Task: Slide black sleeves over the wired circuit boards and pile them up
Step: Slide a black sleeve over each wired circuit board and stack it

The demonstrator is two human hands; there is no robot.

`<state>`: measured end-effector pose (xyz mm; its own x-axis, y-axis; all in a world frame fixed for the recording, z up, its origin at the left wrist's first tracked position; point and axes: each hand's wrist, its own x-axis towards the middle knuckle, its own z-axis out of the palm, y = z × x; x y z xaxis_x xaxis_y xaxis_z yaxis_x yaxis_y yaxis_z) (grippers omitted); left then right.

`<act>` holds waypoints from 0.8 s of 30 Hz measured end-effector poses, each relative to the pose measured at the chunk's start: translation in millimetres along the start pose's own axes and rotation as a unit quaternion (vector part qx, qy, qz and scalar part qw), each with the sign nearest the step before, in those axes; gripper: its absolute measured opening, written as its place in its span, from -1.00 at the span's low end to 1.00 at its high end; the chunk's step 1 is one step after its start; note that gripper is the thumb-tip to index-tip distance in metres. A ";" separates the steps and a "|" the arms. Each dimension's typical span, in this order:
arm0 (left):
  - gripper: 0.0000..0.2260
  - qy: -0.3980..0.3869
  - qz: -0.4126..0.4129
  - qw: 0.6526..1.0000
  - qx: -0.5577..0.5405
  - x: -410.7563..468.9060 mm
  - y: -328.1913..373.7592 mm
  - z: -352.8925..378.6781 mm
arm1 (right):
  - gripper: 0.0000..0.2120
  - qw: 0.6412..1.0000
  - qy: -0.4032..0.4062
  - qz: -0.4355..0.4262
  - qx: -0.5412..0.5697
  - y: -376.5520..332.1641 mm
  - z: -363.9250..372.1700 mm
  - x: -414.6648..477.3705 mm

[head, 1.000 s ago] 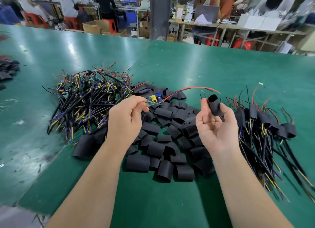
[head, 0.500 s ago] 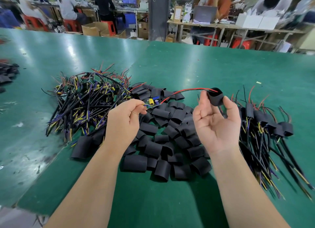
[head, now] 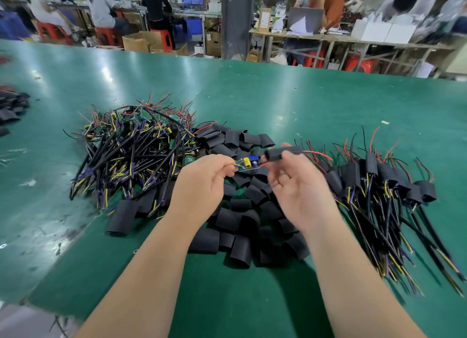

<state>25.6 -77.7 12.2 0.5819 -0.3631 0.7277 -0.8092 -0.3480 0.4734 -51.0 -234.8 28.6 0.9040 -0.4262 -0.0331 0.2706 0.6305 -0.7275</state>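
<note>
Left hand is pinching the wire end of one small circuit board, fingers closed on it; the board is hanging in the air between both hands, with a yellow cylindrical capacitor and a blue block component showing on it. Right hand is gripping a black sleeve between thumb and fingertips, palm up. The sleeve is sitting on the board's red wire, just right of the board and not yet over it; the wire is sticking out past its far end.

No bins or trays in use, everything is lying loose on the green table, which is smooth and glossy, scuffed at the near-left edge.
- Left pile: bare boards with tangled black, yellow, purple and red leads.
- Middle, under the hands: loose sleeves, matte black, short flattened tubes, open-ended.
- Right pile: sleeved units, black tube at the head of each, wires fanning toward the near edge.
- Far left edge: a few more black sleeve pieces, well apart.
</note>
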 end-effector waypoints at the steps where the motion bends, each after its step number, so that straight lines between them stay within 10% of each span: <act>1: -0.88 0.002 0.005 1.000 -0.004 -0.3 2.0 1.3 | -0.84 1.000 -0.012 0.009 -0.021 4.8 1.2 -0.6; 24: -0.89 0.002 -0.003 0.999 -0.043 -1.2 7.1 1.2 | -0.84 0.990 -0.076 0.016 -0.119 2.3 -4.4 -4.4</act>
<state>19.2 -80.7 14.1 0.5872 -0.3570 0.7264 -0.8093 -0.2746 0.5193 -55.8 -234.3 24.1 0.9550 -0.2950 0.0307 0.1711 0.4634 -0.8695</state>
